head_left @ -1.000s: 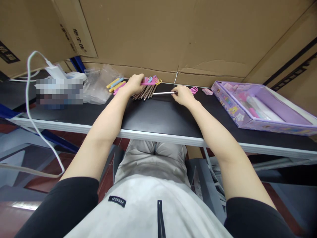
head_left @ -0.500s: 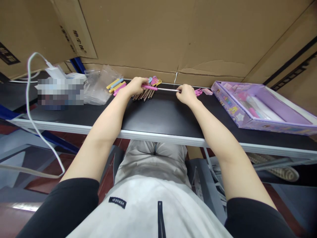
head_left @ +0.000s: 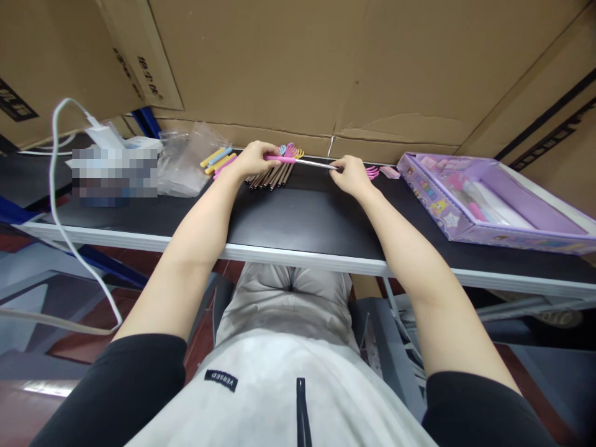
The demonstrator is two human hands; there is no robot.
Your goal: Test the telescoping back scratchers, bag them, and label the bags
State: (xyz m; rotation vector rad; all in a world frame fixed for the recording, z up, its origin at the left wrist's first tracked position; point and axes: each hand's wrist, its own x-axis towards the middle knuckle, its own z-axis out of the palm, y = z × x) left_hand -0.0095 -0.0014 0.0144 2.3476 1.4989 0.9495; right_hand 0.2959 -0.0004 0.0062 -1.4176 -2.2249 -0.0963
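A telescopic back scratcher [head_left: 314, 163] with a pink handle, a thin silver rod and a pink claw stretches between my hands, just above the black tabletop. My left hand [head_left: 257, 158] is closed around the pink handle end. Fingers of my right hand [head_left: 350, 176] pinch the rod near the claw, which shows beyond the knuckles. Beneath and beside my left hand lies a bunch of brown metal rods [head_left: 270, 181] with blue, pink and yellow claw heads at their far ends. Loose yellow, blue and pink handle sleeves [head_left: 218, 160] rest left of that hand.
On the right stands an open purple box [head_left: 447, 217] holding packaged items, with a small pink block [head_left: 390, 172] beside it. Clear plastic bags [head_left: 184, 167] and a white cable [head_left: 53, 167] are on the left. Cardboard [head_left: 279, 68] walls the table's back.
The handle end has risen slightly, so the back scratcher tilts a little more. My right hand has shifted slightly left and up. A shoe under the table at right has moved.
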